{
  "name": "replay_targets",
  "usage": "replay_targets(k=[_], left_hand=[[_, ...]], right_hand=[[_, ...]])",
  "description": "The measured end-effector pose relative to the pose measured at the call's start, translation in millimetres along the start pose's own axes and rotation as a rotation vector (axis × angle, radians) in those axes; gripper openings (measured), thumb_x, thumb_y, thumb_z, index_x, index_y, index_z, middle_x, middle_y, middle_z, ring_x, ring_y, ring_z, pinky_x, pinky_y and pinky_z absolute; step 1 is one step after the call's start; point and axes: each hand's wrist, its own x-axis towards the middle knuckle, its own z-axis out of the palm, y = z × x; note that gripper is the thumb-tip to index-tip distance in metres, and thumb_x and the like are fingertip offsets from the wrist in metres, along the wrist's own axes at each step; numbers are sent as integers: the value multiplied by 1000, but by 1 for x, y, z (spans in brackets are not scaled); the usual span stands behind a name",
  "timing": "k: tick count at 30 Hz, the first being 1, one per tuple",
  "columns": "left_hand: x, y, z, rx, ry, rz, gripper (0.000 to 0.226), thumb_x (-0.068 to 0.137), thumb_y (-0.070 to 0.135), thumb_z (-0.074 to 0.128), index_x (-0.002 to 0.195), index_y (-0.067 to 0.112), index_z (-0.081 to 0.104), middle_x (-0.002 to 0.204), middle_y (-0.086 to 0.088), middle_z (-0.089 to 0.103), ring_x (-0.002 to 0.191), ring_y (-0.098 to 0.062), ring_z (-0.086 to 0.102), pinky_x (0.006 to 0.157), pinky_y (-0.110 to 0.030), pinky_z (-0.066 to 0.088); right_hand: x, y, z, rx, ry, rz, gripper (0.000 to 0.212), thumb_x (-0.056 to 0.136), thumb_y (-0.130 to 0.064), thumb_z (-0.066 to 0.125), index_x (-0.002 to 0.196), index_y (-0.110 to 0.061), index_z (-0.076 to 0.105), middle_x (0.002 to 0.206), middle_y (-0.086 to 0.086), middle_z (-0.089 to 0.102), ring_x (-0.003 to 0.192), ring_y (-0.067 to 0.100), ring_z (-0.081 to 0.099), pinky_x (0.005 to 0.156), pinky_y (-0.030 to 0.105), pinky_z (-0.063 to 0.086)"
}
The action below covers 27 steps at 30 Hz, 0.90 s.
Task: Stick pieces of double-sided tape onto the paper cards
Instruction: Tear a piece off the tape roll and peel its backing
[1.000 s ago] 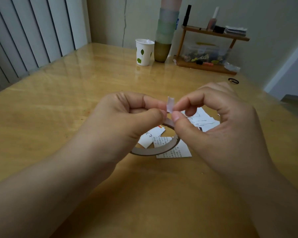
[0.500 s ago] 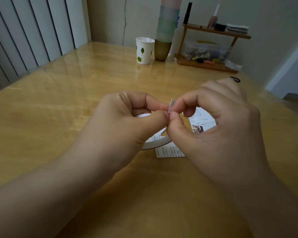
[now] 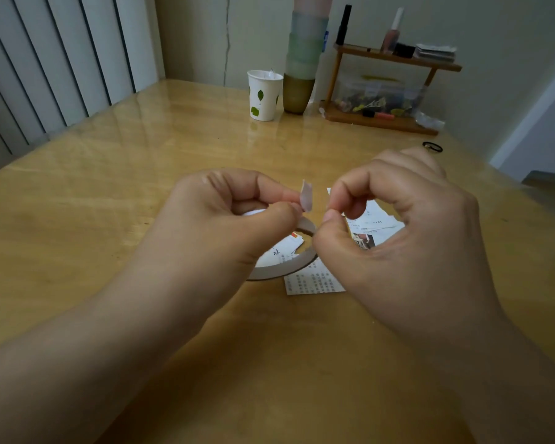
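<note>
A single head-worn wide-angle view looks forward and down from above the near edge of the wooden table [image 3: 116, 193]. Both forearms rise from the near corners, the left hand [image 3: 225, 219] and right hand [image 3: 398, 232] close below the lens. The wall [image 3: 193, 33] closes the far side.

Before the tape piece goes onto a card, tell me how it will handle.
The tape piece, pinched by the left hand, looks thin and pale, so probably very light and floppy. It stands up curved, so it may curl or fold onto itself. Being double-sided, it will likely cling to fingertips; the right hand is apart from it.
</note>
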Motion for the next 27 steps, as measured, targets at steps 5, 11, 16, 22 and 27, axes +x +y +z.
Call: replay_targets(k=[5, 11, 16, 22, 27], left_hand=[[0, 1, 0, -1, 4, -18, 8, 70, 14, 76, 65, 20, 73, 59, 3, 70, 51, -2, 57, 52, -10, 40], [0, -1, 0, 21, -15, -1, 9, 62, 27, 67, 67, 28, 75, 66, 0, 72, 66, -20, 64, 66, -28, 44], [-1, 0, 1, 48, -24, 15, 10, 64, 26, 65, 69, 27, 74, 68, -7, 72, 72, -41, 63, 68, -34, 41], [-2, -1, 2, 38, -19, 2, 10, 64, 26, 64, 68, 26, 73, 63, -4, 71, 61, -17, 56, 62, -27, 39], [-2, -2, 0, 11, -24, -17, 8, 66, 24, 65, 66, 22, 73, 54, 2, 66, 52, -10, 46, 51, -18, 36]], right_hand=[[0, 0, -2, -11, -42, -19, 7, 73, -24, 63, 74, -18, 64, 70, -7, 52, 77, 11, 47, 77, 31, 37], [0, 1, 1, -74, -20, -53, 4, 71, -21, 67, 73, -18, 66, 69, -6, 55, 76, 13, 48, 76, 34, 39], [0, -1, 2, -50, -31, -39, 4, 72, -20, 62, 69, -18, 63, 68, -5, 55, 75, 13, 48, 76, 32, 39], [-1, -3, 3, 54, -67, 62, 8, 71, -24, 57, 68, -18, 61, 67, -5, 54, 74, 11, 48, 75, 26, 38], [-2, -4, 3, 83, -69, 101, 4, 71, -22, 61, 67, -19, 60, 66, -7, 51, 73, 9, 47, 74, 21, 36]])
